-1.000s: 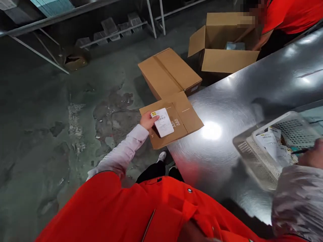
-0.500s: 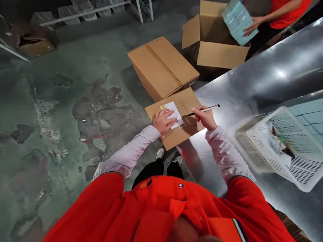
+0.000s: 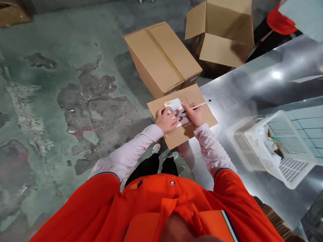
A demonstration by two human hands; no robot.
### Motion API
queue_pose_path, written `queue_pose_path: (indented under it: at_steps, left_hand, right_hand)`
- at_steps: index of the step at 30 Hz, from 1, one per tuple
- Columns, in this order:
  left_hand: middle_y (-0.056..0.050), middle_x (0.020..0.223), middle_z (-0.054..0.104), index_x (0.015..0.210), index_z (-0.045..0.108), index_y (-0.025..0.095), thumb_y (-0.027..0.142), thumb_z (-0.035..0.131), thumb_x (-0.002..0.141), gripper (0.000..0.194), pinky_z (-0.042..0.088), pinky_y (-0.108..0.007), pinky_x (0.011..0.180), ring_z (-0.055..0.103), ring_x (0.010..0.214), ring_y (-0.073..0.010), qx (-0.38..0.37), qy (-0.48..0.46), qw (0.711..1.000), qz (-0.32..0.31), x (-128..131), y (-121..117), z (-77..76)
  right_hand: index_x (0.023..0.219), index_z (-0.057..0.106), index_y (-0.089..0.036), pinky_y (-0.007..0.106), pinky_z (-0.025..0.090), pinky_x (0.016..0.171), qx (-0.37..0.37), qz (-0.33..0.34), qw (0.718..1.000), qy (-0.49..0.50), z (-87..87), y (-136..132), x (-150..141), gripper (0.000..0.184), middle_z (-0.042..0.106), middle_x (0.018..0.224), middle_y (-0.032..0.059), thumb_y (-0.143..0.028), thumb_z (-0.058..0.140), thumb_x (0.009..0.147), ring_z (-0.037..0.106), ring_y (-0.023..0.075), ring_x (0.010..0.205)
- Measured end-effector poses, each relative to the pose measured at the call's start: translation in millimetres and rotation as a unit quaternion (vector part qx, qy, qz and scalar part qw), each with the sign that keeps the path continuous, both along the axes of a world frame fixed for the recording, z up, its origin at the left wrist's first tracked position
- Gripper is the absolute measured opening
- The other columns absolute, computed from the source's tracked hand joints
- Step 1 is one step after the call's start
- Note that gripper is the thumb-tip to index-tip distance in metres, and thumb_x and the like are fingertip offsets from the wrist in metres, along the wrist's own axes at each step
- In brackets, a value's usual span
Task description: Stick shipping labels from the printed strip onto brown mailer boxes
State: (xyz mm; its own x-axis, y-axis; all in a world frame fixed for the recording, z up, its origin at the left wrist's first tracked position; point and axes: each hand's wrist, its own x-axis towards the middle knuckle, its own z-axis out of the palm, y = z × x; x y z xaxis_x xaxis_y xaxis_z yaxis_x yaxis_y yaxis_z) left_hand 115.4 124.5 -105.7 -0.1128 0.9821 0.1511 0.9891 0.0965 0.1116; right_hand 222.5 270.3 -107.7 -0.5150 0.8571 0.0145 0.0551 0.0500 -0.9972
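My left hand lies with fingers spread on a white label slip, pressing it against a flat piece of brown cardboard. In my right hand is a slim pen, its tip down at the slip's right side. The slip carries a yellow mark and a barcode; its lower part is partly covered by my fingers. Printed white lettering shows on the cardboard just below the slip. The cardboard rests at the corner of the metal table.
Behind the cardboard stands a closed carton, with an open carton at its right. White perforated baskets holding papers and small items sit on the table at right. Another person's red clothing shows at upper right.
My right hand came from the basket with the pen and moved left onto the slip. My left hand went from pinching the slip to lying flat on it. The co-worker lifted a pale blue pack from the open carton.
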Motion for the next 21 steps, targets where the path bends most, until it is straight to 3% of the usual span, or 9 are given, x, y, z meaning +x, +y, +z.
queue_pose_path:
  at_steps: [8, 16, 21]
  left_hand:
    - [-0.001, 0.140, 0.053, 0.120, 0.065, 0.041, 0.039, 0.053, 0.089, 0.033, 0.024, -0.057, 0.098, 0.035, 0.128, -0.0357, 0.007, -0.005, 1.000, -0.002, -1.6, -1.9, -2.2]
    - [-0.001, 0.142, 0.051, 0.120, 0.066, 0.040, 0.038, 0.052, 0.090, 0.033, 0.021, -0.058, 0.100, 0.033, 0.131, -0.0367, 0.000, -0.020, 1.000, 0.004, -0.3, -2.2, -0.8]
    - [0.000, 0.143, 0.051, 0.119, 0.067, 0.040, 0.039, 0.051, 0.090, 0.033, 0.021, -0.059, 0.101, 0.032, 0.132, -0.0372, -0.007, -0.035, 0.999, 0.008, -0.1, -1.8, -0.1]
  right_hand:
    - [0.048, 0.030, -0.022, 0.024, 0.032, 0.046, 0.125, -0.071, 0.990, 0.009, -33.7, -4.5, -17.4, 0.049, 0.032, 0.043, -0.0059, -0.046, 0.054, 0.082, 0.033, 0.0072, 0.043]
    - [0.047, 0.033, -0.021, 0.025, 0.031, 0.047, 0.164, -0.014, 0.986, -0.014, -38.0, -7.0, -14.1, 0.051, 0.036, 0.044, -0.0046, -0.052, 0.050, 0.084, 0.034, 0.0073, 0.044]
    - [0.047, 0.031, -0.021, 0.025, 0.032, 0.048, 0.166, -0.012, 0.985, -0.040, -34.7, -7.6, -13.0, 0.052, 0.034, 0.044, -0.0041, -0.053, 0.050, 0.085, 0.034, 0.0081, 0.045]
